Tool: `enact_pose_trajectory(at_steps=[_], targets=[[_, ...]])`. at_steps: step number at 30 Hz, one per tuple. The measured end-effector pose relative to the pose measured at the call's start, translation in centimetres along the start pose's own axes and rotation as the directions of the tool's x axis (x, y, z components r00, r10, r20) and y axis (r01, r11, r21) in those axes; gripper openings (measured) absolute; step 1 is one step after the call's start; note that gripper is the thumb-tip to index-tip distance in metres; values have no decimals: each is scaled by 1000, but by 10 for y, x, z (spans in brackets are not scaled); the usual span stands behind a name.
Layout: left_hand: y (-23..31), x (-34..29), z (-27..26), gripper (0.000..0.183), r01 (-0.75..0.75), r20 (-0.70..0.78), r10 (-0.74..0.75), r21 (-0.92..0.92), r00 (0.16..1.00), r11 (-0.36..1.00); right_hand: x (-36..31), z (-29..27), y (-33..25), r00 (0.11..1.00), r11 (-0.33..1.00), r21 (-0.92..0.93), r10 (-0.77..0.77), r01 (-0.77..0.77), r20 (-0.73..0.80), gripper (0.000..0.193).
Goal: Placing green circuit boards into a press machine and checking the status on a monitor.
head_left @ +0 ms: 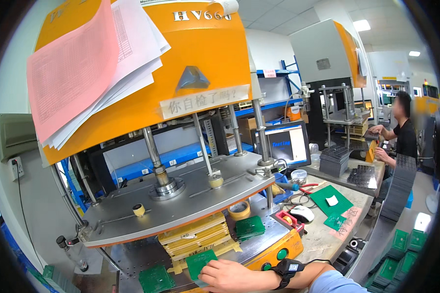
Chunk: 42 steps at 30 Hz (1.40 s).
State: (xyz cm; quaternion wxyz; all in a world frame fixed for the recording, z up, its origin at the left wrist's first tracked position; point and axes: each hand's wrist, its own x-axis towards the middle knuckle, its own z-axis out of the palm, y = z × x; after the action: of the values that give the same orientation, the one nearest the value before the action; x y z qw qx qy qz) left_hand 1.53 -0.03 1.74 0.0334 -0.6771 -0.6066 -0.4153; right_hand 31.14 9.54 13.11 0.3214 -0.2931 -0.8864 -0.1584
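Observation:
A green circuit board [199, 260] stands tilted at the front edge of the press, with my right hand [228, 274] closed on its right edge. My right forearm, with a black wrist strap, comes in from the lower right. Just behind the board is a yellow layered test fixture [195, 238] under the press's grey plate [190, 200]. More green boards [156, 279] lie to the left of my hand, and a small stack of green boards [250, 227] sits right of the fixture. My left hand is out of view.
An orange control box [293, 241] with green buttons stands right of my hand. Beyond it are a tape roll [239, 210], a white mouse [302, 214], a green mat [331, 200] and a monitor [286, 145]. Trays of green boards [398, 244] stand far right. A co-worker [405, 127] works behind.

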Motion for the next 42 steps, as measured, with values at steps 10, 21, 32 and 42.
enact_pose_trajectory(at_steps=[10, 21, 32, 42], targets=[[0, 0, -1, 22, -7, 25, 6, 40, 1000, 999, -2, -1, 1, 1000, 1000, 13, -16, 17, -26, 28], [17, 13, -14, 18, 94, 145, -82, -83, 986, 992, -3, 6, 17, 998, 998, 63, -30, 26, 55, 38], [105, 231, 73, 48, -381, 231, 382, -51, 895, 923, 4, -4, 66, 978, 994, -17, 108, -106, 179, 64], [85, 308, 112, 79, -457, 290, 499, -203, 816, 866, 8, -17, 64, 994, 986, 144, 74, -84, 77, 56]])
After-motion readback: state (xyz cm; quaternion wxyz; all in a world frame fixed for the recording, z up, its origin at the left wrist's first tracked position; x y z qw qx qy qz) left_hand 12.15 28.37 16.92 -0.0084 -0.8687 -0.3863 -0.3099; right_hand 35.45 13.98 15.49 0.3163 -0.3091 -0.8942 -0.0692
